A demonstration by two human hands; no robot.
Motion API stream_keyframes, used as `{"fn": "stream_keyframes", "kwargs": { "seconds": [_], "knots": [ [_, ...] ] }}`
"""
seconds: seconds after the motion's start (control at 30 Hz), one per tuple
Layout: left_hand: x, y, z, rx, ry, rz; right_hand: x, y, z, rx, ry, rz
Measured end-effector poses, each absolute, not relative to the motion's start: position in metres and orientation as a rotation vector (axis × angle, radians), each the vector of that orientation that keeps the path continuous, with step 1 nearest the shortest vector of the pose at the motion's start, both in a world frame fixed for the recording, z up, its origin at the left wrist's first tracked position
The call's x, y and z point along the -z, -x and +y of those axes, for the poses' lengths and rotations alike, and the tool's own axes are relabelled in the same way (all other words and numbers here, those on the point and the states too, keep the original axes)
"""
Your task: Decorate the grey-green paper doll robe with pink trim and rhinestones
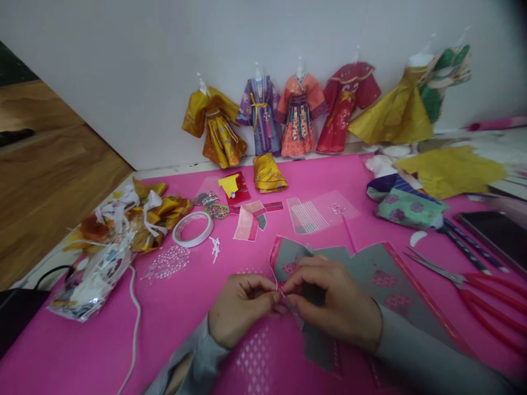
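Both hands meet near the middle of the pink table surface. My left hand (242,307) pinches the edge of a grey-green fabric piece (349,263) with a pink border. Right beside it, my right hand (333,302) has thumb and forefinger closed on the same edge, the fingertips of the two hands almost touching. A thin white strip runs along the edge at the fingertips. The fabric spreads out under and to the right of my right hand, with pink patterned patches. Its lower part hangs below the hands.
Small doll dresses (300,115) lean on the wall. A roll of tape (192,229), gold fabric scraps (164,211) and a plastic bag (96,282) lie left. Red-handled scissors (465,281), pens (465,247) and a phone (494,233) are at right. A white cord (135,323) crosses the front left.
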State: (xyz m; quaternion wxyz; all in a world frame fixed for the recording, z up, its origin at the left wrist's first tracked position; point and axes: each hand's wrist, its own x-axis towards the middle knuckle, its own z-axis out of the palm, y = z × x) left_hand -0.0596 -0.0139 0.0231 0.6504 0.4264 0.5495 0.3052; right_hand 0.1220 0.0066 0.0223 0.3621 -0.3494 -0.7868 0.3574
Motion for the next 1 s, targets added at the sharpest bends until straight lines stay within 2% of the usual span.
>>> {"fn": "stream_keyframes", "kwargs": {
  "seconds": [0.6,0.8,1.0],
  "knots": [
    [-0.024,0.06,-0.013,-0.695,-0.933,1.236,-0.024,-0.124,0.01,-0.899,0.935,-1.999],
    [-0.021,0.064,-0.011,-0.716,-0.939,1.204,-0.024,-0.125,0.017,-0.745,0.918,-1.957],
    [-0.012,0.069,-0.008,-0.749,-0.914,1.184,-0.045,-0.142,0.013,-0.607,1.004,-2.124]
  ]
}}
